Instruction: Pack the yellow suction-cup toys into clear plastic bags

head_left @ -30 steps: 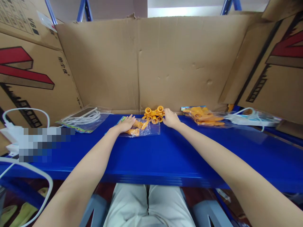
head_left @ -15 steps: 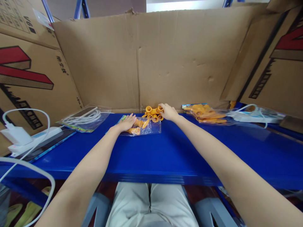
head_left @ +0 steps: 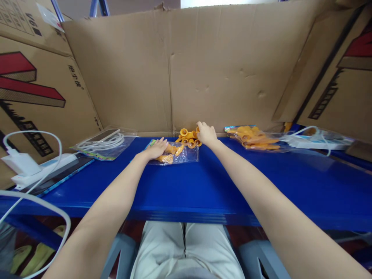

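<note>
My left hand (head_left: 156, 148) lies palm down on a clear plastic bag (head_left: 186, 155) that holds a few orange plastic pieces (head_left: 167, 154), pinning it to the blue table (head_left: 203, 186). My right hand (head_left: 206, 133) reaches over a small heap of loose orange pieces (head_left: 188, 138) at the foot of the cardboard wall, its fingers curled on the right end of the heap. Whether a piece is held there is hidden by the fingers.
A second bag of orange pieces (head_left: 252, 138) lies to the right, beside a white power strip (head_left: 316, 141). At the left are a bagged white cable (head_left: 101, 144), a charger (head_left: 20, 164) and a dark tablet (head_left: 62, 172). Cardboard walls (head_left: 221, 69) enclose the table.
My right hand has moved left and back from the table beside the heap onto the loose orange pieces. My left hand has stayed on the bag. The view has tilted slightly.
</note>
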Tool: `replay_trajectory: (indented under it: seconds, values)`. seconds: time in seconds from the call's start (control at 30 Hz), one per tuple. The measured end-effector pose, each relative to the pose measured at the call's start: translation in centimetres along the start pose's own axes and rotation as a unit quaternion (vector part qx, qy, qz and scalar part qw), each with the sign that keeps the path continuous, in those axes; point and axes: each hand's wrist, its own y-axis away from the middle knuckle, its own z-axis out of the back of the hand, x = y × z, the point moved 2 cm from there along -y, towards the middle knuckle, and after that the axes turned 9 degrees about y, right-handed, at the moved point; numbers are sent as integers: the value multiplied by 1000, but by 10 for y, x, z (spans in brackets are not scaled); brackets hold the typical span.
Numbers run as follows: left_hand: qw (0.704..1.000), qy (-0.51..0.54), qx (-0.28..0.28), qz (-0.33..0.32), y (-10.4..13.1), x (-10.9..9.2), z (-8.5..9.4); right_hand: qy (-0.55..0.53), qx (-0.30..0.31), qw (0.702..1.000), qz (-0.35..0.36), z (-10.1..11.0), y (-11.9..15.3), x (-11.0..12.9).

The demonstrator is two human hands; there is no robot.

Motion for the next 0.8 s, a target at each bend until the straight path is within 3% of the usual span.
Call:
replay_trajectory:
  seconds: [0.17,0.37,0.53,0.63,0.8]
  values:
    - [999,-13,34,21,5,-10,4,-41,-78,996,-8,9,-6,-16]
    - [999,-8,21,38,7,-11,5,-105,-189,976,28,23,-16,-42]
    - [999,-4,33,19,6,-14,6,-141,-251,957,24,27,10,-50]
    - [1000,-1,24,16,7,-15,7,-158,-253,955,0,20,32,-51]
    - [999,5,32,9,7,-13,7,-177,-181,966,43,6,48,-55]
